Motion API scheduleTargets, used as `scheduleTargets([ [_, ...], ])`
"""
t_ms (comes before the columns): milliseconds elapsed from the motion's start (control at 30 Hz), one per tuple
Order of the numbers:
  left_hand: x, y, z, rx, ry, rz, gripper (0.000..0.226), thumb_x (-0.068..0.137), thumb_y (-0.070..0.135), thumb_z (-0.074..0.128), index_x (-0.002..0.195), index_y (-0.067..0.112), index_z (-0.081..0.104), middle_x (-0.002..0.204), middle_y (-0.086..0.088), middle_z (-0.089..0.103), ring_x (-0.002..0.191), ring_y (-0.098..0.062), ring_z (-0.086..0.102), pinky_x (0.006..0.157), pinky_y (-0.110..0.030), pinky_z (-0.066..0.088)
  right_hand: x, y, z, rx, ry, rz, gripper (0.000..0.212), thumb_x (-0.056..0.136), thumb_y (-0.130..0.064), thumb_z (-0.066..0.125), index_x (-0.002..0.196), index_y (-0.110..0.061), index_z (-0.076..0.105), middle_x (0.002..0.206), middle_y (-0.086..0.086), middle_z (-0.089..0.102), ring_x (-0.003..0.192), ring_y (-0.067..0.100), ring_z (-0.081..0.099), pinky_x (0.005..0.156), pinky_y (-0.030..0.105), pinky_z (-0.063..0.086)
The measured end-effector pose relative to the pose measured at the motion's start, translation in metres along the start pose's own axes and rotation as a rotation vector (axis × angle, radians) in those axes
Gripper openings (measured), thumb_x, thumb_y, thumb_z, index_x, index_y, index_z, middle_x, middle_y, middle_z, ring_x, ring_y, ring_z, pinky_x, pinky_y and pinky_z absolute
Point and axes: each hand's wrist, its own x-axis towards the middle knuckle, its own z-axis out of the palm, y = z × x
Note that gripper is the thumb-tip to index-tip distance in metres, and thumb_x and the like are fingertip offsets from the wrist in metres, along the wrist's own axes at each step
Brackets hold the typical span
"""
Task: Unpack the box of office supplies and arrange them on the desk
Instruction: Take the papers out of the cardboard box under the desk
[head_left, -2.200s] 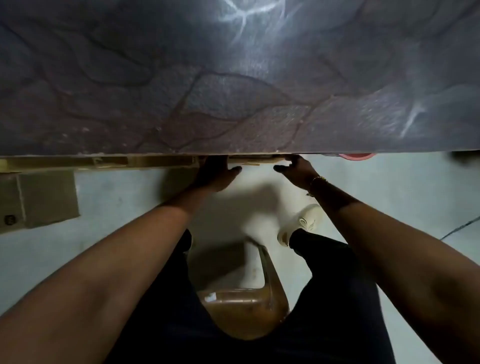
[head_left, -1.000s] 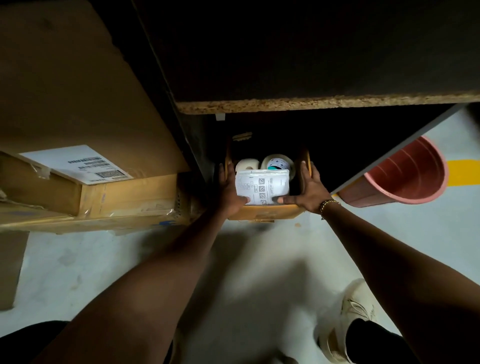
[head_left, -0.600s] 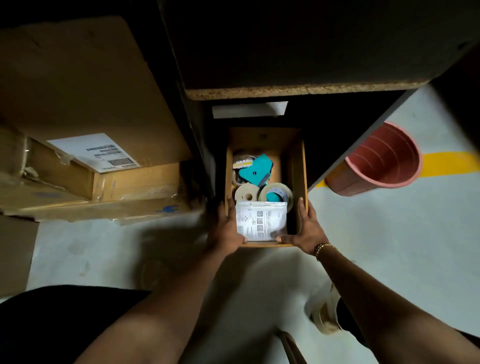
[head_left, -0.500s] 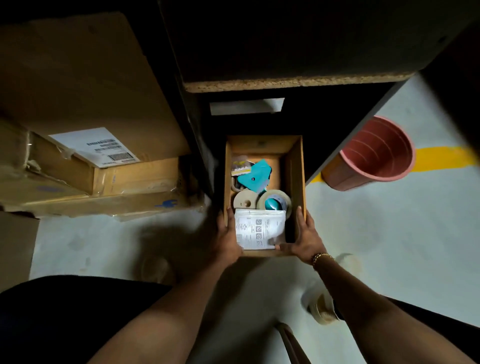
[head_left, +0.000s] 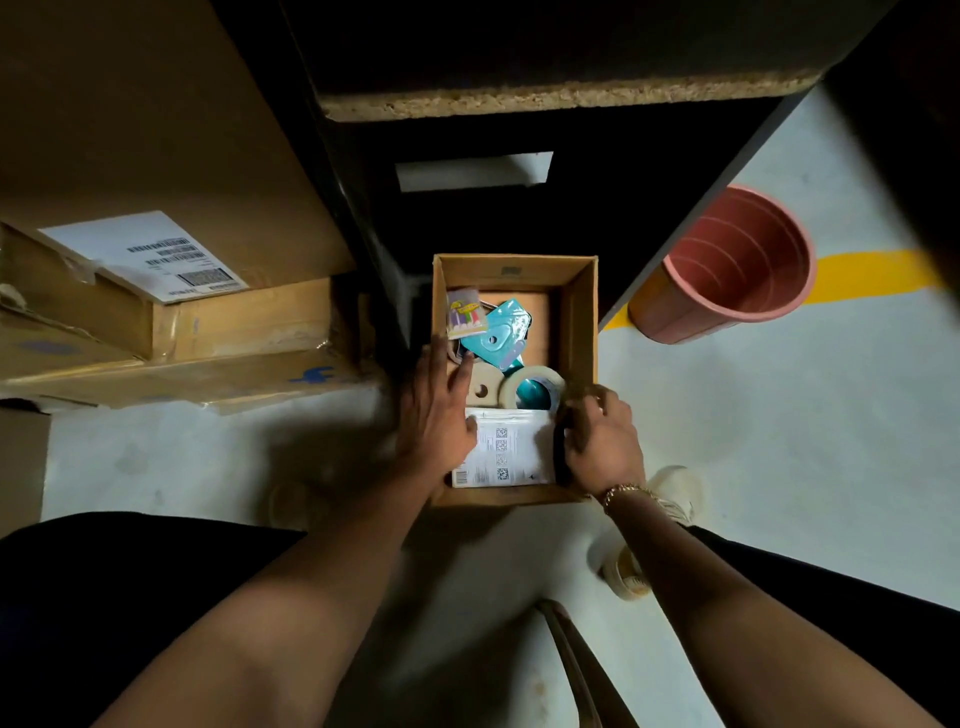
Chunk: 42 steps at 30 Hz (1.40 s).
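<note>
An open cardboard box (head_left: 583, 322) sits on the pale floor just in front of the dark space under the desk. Inside lie a white labelled packet (head_left: 503, 456) at the near end, a wide tape roll (head_left: 535, 385), a smaller beige roll (head_left: 483, 388), a teal plastic item (head_left: 500, 335) and a small colourful packet (head_left: 465, 314). My left hand (head_left: 436, 410) reaches over the box's left wall, fingers spread, fingertips on the beige roll by the teal item. My right hand (head_left: 597, 441) curls over the box's right wall beside the white packet.
The desk's chipboard edge (head_left: 566, 94) overhangs at the top. Large stacked cartons (head_left: 156, 270) with a shipping label stand on the left. A pink bucket (head_left: 737, 265) sits right of the box by a yellow floor line (head_left: 872, 275). My shoe (head_left: 672, 488) is near the right wrist.
The box has slid out from under the desk towards me. My left hand left the box's side and moved in over the contents; the right hand stays on the right wall.
</note>
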Motion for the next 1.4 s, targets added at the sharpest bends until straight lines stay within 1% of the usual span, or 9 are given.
scheduleTargets([
  [100,0.013,-0.012,0.002,0.210,0.003,0.210,0.087,0.081,0.037,0.065,0.154,0.024,0.020,0.164,-0.011,-0.007,0.150,-0.034,-0.007,0.120,-0.052,0.002,0.013,-0.011,0.005,0.095,-0.109,-0.015,0.022,0.083,-0.019,0.060,0.104,-0.019,0.062,0.113,0.006,0.052,0.110,0.028,0.050,0.091,0.036,0.047],
  [233,0.020,0.003,0.010,0.186,-0.171,0.482,0.058,0.077,0.024,0.063,0.134,0.019,0.053,0.158,-0.016,0.024,0.147,-0.032,0.019,0.122,-0.045,0.013,0.020,-0.011,0.010,0.181,-0.072,0.083,0.018,0.082,-0.009,0.056,0.096,-0.017,0.063,0.108,0.005,0.054,0.102,0.028,0.056,0.083,0.031,0.047],
  [467,0.036,0.018,0.028,0.155,-0.562,0.239,0.039,0.084,0.026,0.057,0.123,0.026,0.063,0.150,-0.010,0.037,0.141,-0.029,0.028,0.111,-0.048,0.026,0.030,-0.003,0.006,0.210,-0.111,0.088,0.019,0.082,-0.006,0.057,0.090,-0.022,0.065,0.106,0.002,0.057,0.094,0.026,0.060,0.073,0.024,0.041],
  [700,0.028,0.016,0.025,0.165,-0.337,0.280,0.027,0.084,0.013,0.055,0.105,0.020,0.070,0.124,-0.001,0.058,0.121,-0.025,0.044,0.100,-0.043,0.034,0.031,-0.027,0.016,-0.243,-0.421,-0.308,0.035,0.080,-0.019,0.064,0.113,-0.029,0.068,0.149,-0.003,0.038,0.137,0.023,0.032,0.108,0.042,0.030],
  [933,0.016,0.017,0.011,0.047,-0.364,0.249,0.024,0.085,0.018,0.058,0.103,0.025,0.072,0.120,0.004,0.061,0.121,-0.022,0.041,0.101,-0.041,0.033,0.041,-0.040,0.040,-0.321,-0.633,-0.365,0.029,0.091,-0.025,0.053,0.114,-0.027,0.071,0.127,0.002,0.062,0.122,0.025,0.054,0.102,0.038,0.039],
  [1100,0.017,0.003,-0.017,-0.315,-0.230,0.053,0.038,0.076,0.010,0.062,0.104,0.032,0.072,0.148,0.007,0.037,0.137,-0.020,0.029,0.110,-0.039,0.029,0.047,-0.039,0.024,0.110,-0.562,-0.041,0.023,0.090,-0.023,0.055,0.086,-0.033,0.076,0.109,-0.008,0.073,0.105,0.018,0.063,0.097,0.032,0.050],
  [1233,0.021,-0.004,-0.051,-0.918,-0.079,-0.124,0.038,0.065,0.004,0.058,0.076,0.037,0.074,0.138,-0.002,0.047,0.126,-0.021,0.049,0.107,-0.041,0.043,0.037,-0.052,-0.033,0.637,-0.433,0.119,0.028,0.076,-0.006,0.056,0.077,-0.021,0.080,0.095,0.000,0.076,0.096,0.024,0.069,0.088,0.038,0.057],
  [1333,0.008,0.002,-0.093,-1.138,-0.080,-0.167,0.049,0.060,0.001,0.058,0.071,0.046,0.074,0.129,-0.008,0.054,0.120,-0.023,0.057,0.101,-0.041,0.050,0.019,-0.080,-0.085,0.908,-0.406,0.122,0.047,0.075,0.015,0.042,0.077,-0.014,0.078,0.081,-0.004,0.076,0.084,0.019,0.071,0.069,0.026,0.057],
  [1400,-0.016,0.012,-0.149,-1.272,-0.067,-0.171,0.047,0.063,-0.001,0.060,0.078,0.040,0.077,0.125,-0.009,0.061,0.115,-0.027,0.062,0.095,-0.040,0.054,0.003,-0.100,-0.119,1.014,-0.348,0.076,0.044,0.068,0.010,0.045,0.077,-0.015,0.079,0.090,0.003,0.076,0.093,0.026,0.069,0.080,0.034,0.056],
])
